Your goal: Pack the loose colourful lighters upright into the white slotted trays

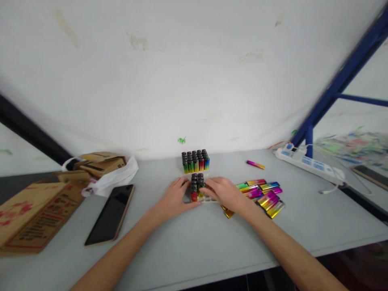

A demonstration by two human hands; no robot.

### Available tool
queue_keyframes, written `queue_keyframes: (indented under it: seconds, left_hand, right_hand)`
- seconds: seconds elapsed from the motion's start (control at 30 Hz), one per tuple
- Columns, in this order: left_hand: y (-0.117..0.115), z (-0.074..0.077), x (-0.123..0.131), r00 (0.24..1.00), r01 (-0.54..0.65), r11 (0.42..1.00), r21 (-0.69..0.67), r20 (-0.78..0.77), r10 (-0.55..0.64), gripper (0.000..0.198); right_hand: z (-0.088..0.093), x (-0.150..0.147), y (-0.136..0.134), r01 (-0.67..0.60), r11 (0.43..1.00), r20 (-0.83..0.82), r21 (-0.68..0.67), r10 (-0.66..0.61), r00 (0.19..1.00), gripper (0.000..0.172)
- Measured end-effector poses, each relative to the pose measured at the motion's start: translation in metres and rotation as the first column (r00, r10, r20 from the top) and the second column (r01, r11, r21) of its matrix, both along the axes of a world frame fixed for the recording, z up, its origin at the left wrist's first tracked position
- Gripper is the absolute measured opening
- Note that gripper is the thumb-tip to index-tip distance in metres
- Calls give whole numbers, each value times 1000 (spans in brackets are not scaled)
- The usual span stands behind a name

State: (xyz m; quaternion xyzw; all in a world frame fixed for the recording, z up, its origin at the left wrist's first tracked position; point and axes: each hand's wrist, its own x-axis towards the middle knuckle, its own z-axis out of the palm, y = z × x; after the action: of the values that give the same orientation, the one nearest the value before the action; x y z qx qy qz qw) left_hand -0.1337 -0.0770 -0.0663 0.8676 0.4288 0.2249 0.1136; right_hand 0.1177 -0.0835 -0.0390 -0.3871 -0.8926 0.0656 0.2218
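Note:
Black-topped lighters (194, 186) stand upright in two short rows in a pale tray (209, 199) at the middle of the table. My left hand (173, 198) grips the tray's left end, with its thumb along the front edge and the fingers by the lighters. Over the tray's right part, my right hand (222, 190) has its fingers closed on a yellowish-green lighter (201, 193) beside the standing rows. Just behind, a full block of upright coloured lighters (195, 162) stands near the wall. Loose shiny lighters (268, 201) lie in a pile beside my right hand, partly hidden by it.
One lighter (255, 164) lies alone at the back right. A white power strip (309, 163) with cables is on the right. To the left are a phone (110, 214), crumpled white paper (118, 178) and cardboard boxes (42, 214). Blue frame bars (339, 81) rise at the right.

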Motion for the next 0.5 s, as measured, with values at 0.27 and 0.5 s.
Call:
queue_keyframes:
  seconds: [0.27,0.5]
  left_hand:
    - [2,-1,-1,1000,-3,1000,-1,12,3,63]
    - [1,0,1,1000,-19,1000,-13,-2,19,64]
  right_hand:
    - [30,53,10,25,980,-162,-200,-58,985,31]
    - [32,96,-26,-54,932,-24,-358,49,999,12]
